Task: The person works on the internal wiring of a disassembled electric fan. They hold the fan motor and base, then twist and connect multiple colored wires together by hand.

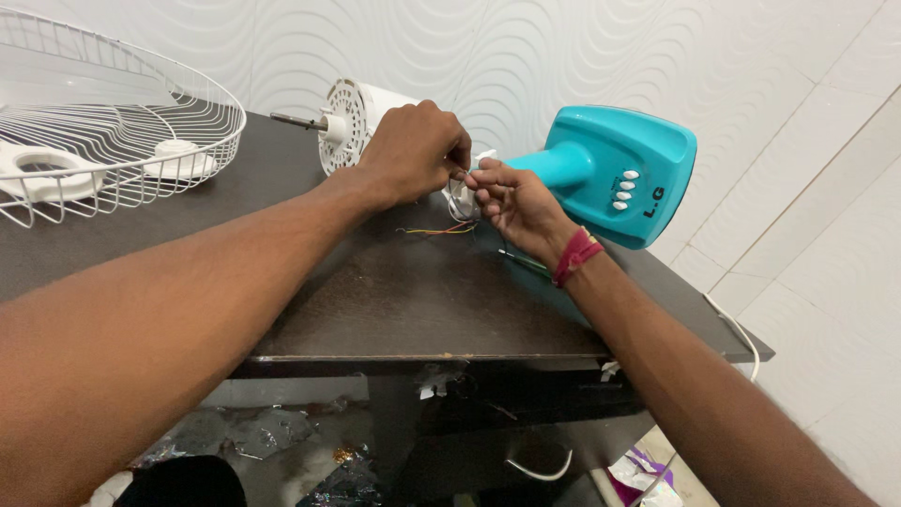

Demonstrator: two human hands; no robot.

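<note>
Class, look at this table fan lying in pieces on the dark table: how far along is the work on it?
Done: the wire guard is off and set aside, and the motor shaft is bare. In hand: the left hand and right hand pinch thin wires beside the teal base. Left: wires hang loose and guard and motor remain apart.

One view only, worn on the head, looking down and forward over a dark table [394,300] from close range, toward a white wall [526,56] just behind the table; forearms entering from the near edge.
</note>
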